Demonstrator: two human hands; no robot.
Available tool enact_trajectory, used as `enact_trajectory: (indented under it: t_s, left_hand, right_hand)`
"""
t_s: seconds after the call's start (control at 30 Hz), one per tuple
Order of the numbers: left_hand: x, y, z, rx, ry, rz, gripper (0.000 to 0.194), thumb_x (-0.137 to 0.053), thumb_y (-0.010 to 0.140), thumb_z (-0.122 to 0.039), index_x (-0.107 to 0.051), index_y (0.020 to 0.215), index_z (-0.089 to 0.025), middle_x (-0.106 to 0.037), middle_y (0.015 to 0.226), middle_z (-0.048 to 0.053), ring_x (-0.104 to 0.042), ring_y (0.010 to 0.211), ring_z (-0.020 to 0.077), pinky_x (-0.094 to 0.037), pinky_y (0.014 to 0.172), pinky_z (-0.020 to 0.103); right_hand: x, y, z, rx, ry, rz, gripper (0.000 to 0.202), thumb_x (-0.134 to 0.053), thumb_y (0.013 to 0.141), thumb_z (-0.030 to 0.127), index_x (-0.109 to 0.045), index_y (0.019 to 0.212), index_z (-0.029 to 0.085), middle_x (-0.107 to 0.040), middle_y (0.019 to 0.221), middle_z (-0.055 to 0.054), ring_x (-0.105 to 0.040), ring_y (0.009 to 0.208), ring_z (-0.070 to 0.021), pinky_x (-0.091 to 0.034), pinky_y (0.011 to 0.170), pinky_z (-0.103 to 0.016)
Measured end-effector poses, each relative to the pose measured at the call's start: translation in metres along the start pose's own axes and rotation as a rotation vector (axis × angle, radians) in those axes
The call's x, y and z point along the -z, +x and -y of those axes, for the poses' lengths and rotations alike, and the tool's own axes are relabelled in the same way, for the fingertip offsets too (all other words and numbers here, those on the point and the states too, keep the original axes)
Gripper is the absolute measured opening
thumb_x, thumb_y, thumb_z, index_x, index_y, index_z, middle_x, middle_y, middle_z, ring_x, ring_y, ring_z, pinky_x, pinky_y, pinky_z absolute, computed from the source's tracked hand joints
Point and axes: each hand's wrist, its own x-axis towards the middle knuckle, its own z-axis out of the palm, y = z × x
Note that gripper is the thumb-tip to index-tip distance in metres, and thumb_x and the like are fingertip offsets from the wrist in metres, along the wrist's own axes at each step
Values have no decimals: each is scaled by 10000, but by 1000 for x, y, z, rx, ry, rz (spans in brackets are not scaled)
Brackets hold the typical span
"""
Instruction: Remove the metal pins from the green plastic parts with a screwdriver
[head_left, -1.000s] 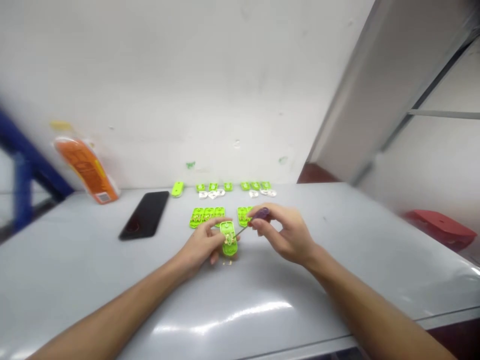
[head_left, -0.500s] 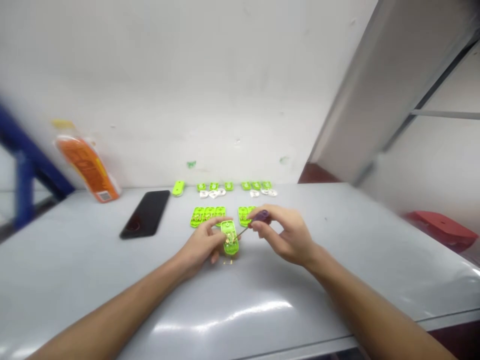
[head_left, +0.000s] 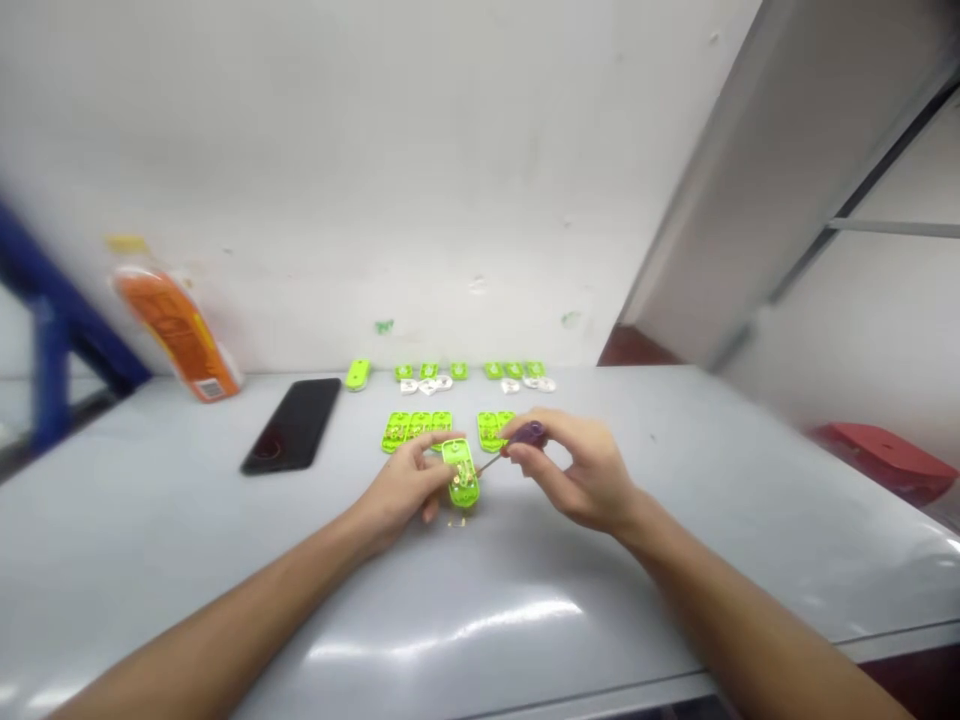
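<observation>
My left hand [head_left: 401,487] grips a bright green plastic shell [head_left: 460,473] with small metal parts inside, resting it on the grey table [head_left: 480,600]. My right hand [head_left: 581,470] pinches a small screwdriver with a purple handle [head_left: 527,435]. Its thin shaft points down-left into the shell. Just behind the hands lie two groups of similar open green shells [head_left: 417,428], the right group [head_left: 493,428] partly hidden by my fingers.
A black phone [head_left: 292,424] lies to the left. An orange bottle [head_left: 176,330] leans on the white wall. Several small green and white parts [head_left: 469,376] line the table's back edge. A red object [head_left: 881,455] sits lower at right, beyond the table.
Almost nothing differs. The view has shifted slightly, and both hands stay on the shell and the screwdriver in the same place.
</observation>
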Motion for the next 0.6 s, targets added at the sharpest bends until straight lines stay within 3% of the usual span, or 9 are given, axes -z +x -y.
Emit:
enact_trajectory:
  t_s: [0.43, 0.6]
  left_hand:
    - [0, 0, 1, -4, 30, 19, 508, -585, 731, -219, -467, 1223, -179, -580, 583, -20, -494, 412, 81, -278, 359, 166]
    - [-1, 0, -1, 11, 36, 10, 505, -580, 734, -224, -464, 1223, -172, -548, 555, -28, -501, 423, 90, -286, 370, 172]
  right_hand:
    - [-3, 0, 0, 4, -32, 48, 109, -488, 861, 232, -581, 883, 179, -614, 672, -13, -545, 562, -105, -460, 533, -223]
    - [-6, 0, -2, 28, 21, 33, 138, -550, 835, 224, -572, 966, 185, -639, 844, -43, -572, 631, -104, -494, 559, -224]
